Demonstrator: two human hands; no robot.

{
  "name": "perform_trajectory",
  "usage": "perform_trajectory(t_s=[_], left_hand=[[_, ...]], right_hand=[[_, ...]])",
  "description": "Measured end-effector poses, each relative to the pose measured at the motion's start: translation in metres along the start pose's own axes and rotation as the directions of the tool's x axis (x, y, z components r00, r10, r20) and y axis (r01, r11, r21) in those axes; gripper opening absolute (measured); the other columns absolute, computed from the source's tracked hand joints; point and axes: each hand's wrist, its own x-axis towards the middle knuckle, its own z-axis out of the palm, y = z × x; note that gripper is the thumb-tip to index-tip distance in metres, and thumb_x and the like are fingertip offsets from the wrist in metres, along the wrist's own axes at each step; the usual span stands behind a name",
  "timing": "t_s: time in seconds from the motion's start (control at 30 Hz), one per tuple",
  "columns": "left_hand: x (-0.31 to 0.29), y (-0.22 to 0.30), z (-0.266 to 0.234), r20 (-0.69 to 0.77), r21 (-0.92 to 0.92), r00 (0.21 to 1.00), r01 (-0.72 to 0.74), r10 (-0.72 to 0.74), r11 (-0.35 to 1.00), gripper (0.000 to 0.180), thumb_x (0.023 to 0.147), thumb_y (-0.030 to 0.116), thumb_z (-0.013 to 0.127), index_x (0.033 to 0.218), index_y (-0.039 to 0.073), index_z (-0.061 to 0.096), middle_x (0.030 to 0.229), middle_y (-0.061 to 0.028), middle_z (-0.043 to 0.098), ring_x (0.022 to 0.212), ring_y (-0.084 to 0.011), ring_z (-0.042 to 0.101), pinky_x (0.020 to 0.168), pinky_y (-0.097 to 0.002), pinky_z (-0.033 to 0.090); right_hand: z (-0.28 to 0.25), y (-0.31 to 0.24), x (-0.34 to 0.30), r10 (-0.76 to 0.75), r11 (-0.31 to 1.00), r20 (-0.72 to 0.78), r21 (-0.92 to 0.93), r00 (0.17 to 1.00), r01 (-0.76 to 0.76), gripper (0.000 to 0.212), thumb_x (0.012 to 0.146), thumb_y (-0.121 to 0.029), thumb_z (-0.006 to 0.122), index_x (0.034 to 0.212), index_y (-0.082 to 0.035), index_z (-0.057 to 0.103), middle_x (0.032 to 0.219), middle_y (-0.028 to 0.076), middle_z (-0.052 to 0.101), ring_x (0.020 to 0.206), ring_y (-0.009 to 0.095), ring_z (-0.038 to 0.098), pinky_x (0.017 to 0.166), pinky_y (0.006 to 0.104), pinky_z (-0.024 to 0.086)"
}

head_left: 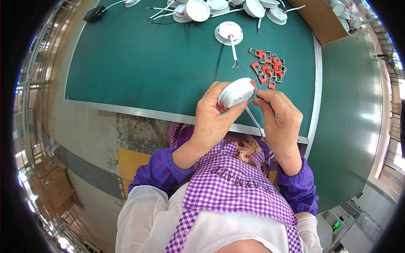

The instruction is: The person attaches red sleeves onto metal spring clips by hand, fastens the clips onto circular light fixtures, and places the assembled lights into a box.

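Observation:
Above the near edge of the green table, my left hand (211,114) is closed around a white round lamp housing (236,92), tilted on its side. A white cable (254,119) hangs from the housing toward my lap. At the housing's right rim sits a small red-and-metal clip (253,84), pinched between the thumb and fingertips of my right hand (280,114); those fingertips partly hide it. A second red piece shows by my left fingers at the housing's left side. Loose red-and-metal clips (268,69) lie scattered beyond my right hand.
Another white lamp (229,30) with a bare-ended cable lies on the green table (139,63). Several more lamps (198,10) are heaped along the far edge, near a small black box (94,14). A cardboard box (327,25) stands at the far right, beside another green surface (344,109).

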Motion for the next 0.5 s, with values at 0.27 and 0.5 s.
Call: perform_trajectory(t_s=[0.27,0.5], left_hand=[[0.004,0.006,-0.003,0.040,0.155,0.995,-0.101,0.095,0.983,0.030,0.079,0.003,0.073,0.107,0.001,0.063,0.094,-0.0061,0.059,0.084,-0.0150,0.060,0.071,-0.0279,0.048],[0.004,0.011,-0.006,0.106,0.103,0.990,-0.099,0.088,0.990,0.029,0.079,0.004,0.074,0.106,0.002,0.064,0.092,-0.0050,0.061,0.084,-0.0132,0.060,0.073,-0.0275,0.048]], right_hand=[[0.004,-0.005,0.000,0.035,0.999,-0.033,0.037,0.999,-0.034,0.013,0.081,0.003,0.069,0.094,0.000,0.066,0.082,0.011,0.068,0.069,0.022,0.067,0.060,0.0294,0.053],[0.004,0.017,-0.002,0.232,0.906,0.055,0.351,0.971,-0.236,0.020,0.081,0.001,0.071,0.101,0.001,0.064,0.088,0.009,0.070,0.076,0.017,0.069,0.065,0.0282,0.053]])
